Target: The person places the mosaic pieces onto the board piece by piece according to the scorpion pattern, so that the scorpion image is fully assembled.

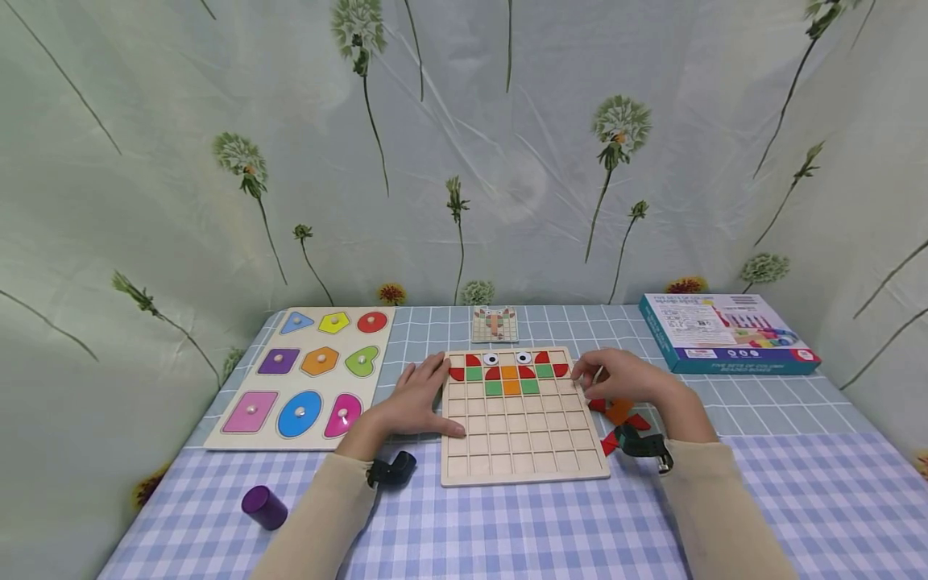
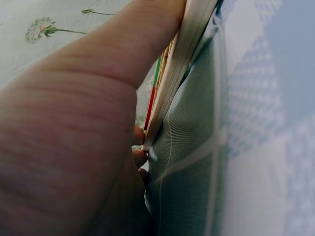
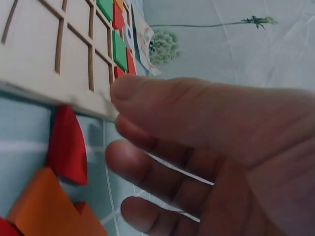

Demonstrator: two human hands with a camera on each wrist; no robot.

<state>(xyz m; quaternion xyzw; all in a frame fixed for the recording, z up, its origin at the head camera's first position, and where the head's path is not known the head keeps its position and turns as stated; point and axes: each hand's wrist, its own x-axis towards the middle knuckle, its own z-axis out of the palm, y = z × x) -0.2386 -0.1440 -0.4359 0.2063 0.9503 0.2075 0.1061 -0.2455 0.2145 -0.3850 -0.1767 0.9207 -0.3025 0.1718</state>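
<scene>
A wooden grid board (image 1: 500, 451) lies in the middle of the table. Red, green, orange and white eye tiles fill part of its upper rows. My left hand (image 1: 413, 403) rests along the board's left edge, its thumb on the face and its fingers by the upper left corner. At the upper right edge is my right hand (image 1: 623, 374), fingers loosely bent and nothing visible between thumb and fingers. Beside the board, below that hand, lie loose pieces, among them a red piece (image 3: 68, 147) and an orange piece (image 3: 49, 206).
A small pattern card (image 1: 511, 329) lies behind the board. To the left are a knobbed shape puzzle (image 1: 297, 388) and a purple cylinder (image 1: 264, 507). A teal and purple game box (image 1: 739, 362) sits at the back right. Checked and grid cloths cover the table.
</scene>
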